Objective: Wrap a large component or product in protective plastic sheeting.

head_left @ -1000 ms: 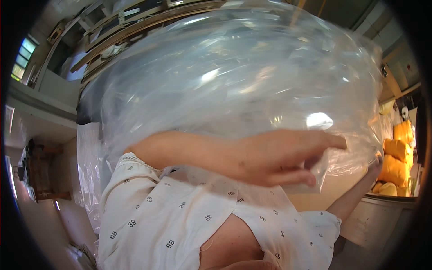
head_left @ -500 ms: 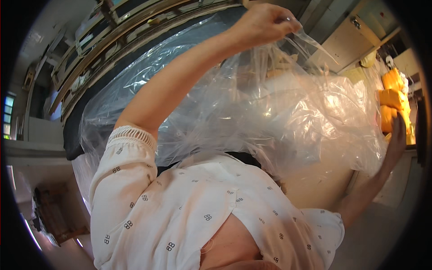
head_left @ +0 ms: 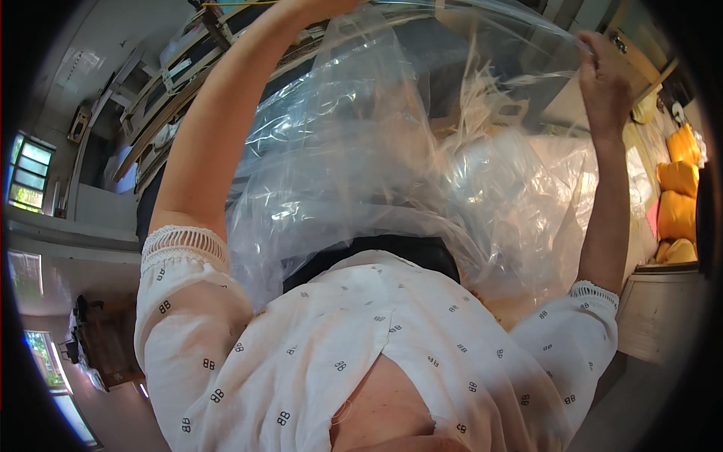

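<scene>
A large sheet of clear plastic (head_left: 339, 128) hangs crumpled and shiny in front of me, its upper edge drawn taut between my raised hands. At the top edge of the view my left hand (head_left: 327, 7) is partly cut off, but the plastic hangs from it. My right hand (head_left: 605, 87), up at the right, is closed with its fingertips pinching the other end of that edge. Below, more of the film lies in loose folds over the work surface and close to my waist.
Several yellow-orange bundles (head_left: 678, 188) are stacked at the far right. Long wooden slats (head_left: 162, 124) run along the upper left. A brown wooden piece of furniture (head_left: 109, 343) stands at the lower left, near a window (head_left: 30, 173).
My right hand has come up and inward from the far right and now grips the plastic. My left hand has moved left and up, stretching the sheet's edge between both hands.
</scene>
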Tool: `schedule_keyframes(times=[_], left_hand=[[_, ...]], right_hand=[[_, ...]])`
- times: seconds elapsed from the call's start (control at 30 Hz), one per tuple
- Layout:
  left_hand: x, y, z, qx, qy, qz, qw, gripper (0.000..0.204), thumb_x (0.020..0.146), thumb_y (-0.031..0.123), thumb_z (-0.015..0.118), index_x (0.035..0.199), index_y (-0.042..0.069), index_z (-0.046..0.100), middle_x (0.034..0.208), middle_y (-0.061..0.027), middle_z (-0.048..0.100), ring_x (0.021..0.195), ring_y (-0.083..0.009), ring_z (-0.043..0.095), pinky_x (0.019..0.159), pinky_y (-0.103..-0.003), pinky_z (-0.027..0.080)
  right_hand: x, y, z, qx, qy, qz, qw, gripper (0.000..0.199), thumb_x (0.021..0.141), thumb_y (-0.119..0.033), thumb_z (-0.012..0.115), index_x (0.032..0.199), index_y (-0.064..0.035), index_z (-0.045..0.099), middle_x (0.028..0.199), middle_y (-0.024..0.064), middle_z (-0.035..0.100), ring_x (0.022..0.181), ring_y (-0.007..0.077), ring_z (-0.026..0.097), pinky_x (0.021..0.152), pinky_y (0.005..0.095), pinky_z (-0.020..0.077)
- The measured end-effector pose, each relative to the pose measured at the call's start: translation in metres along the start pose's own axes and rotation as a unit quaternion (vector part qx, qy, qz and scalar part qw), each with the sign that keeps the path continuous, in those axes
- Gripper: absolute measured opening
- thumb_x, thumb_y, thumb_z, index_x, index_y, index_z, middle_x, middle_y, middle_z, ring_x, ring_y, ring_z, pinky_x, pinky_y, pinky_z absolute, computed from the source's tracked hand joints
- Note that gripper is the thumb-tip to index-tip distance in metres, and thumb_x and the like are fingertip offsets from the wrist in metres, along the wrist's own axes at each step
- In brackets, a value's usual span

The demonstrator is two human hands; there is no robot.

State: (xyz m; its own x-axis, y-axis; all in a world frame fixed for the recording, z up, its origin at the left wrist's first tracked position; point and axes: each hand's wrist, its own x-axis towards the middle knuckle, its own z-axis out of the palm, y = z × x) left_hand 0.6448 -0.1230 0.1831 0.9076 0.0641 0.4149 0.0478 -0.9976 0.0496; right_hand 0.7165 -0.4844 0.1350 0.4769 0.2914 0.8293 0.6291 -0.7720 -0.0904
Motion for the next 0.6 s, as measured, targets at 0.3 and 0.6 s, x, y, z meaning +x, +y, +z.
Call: schedule_keyframes(times=[0.3,0.6], left_hand=[[0.018,-0.101,-0.036,-0.073,0.016,0.12,0.99,0.016,0.065,0.021,0.068,0.077,0.01,0.068,0.072,-0.0102,0.065,0.071,-0.0256,0.064,0.062,-0.035,0.049],[-0.04,-0.05,0.165,-0.114,-0.02,0.165,0.98,0.038,0.081,0.029,0.065,0.114,0.013,0.059,0.1,-0.0063,0.065,0.087,-0.0231,0.062,0.077,-0.031,0.047]], right_hand=[[-0.025,0.145,-0.052,-0.276,-0.062,0.125,0.951,0.021,0.088,-0.028,0.054,0.106,-0.0213,0.058,0.089,0.0093,0.066,0.08,0.0294,0.063,0.062,0.0365,0.0478],[-0.065,0.202,-0.16,-0.003,-0.031,0.186,0.982,0.024,0.087,-0.025,0.059,0.102,-0.0066,0.063,0.081,-0.0036,0.054,0.072,0.0048,0.045,0.066,0.0179,0.0373]])
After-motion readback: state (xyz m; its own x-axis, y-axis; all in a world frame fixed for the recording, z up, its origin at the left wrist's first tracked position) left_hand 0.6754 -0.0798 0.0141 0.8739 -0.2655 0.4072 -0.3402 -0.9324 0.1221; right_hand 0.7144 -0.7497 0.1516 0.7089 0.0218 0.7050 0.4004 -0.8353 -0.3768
